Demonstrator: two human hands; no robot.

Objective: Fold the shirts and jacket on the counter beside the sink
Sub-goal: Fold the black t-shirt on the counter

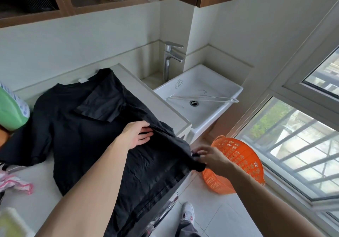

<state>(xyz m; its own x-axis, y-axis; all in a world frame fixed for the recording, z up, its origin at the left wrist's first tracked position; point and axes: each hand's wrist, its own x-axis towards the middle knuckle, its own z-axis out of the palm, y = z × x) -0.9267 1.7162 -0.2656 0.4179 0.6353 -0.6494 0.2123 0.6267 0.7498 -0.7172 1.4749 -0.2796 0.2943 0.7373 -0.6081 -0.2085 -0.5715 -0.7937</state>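
Observation:
A black T-shirt [77,126] lies spread on the pale counter [161,106] left of the sink, neck toward the wall, its right side folded over the body. My left hand [136,135] presses flat on the shirt near the counter's right edge, fingers partly under a fold. My right hand [209,157] pinches the shirt's lower right corner, which hangs past the counter edge. A pink and white garment [16,182] lies bunched at the left edge.
The white sink [200,101] with a wire hanger [203,98] across it and a chrome tap [171,59] stands to the right. An orange basket [236,163] leans on the floor under the window. A green bottle [12,108] stands at the left.

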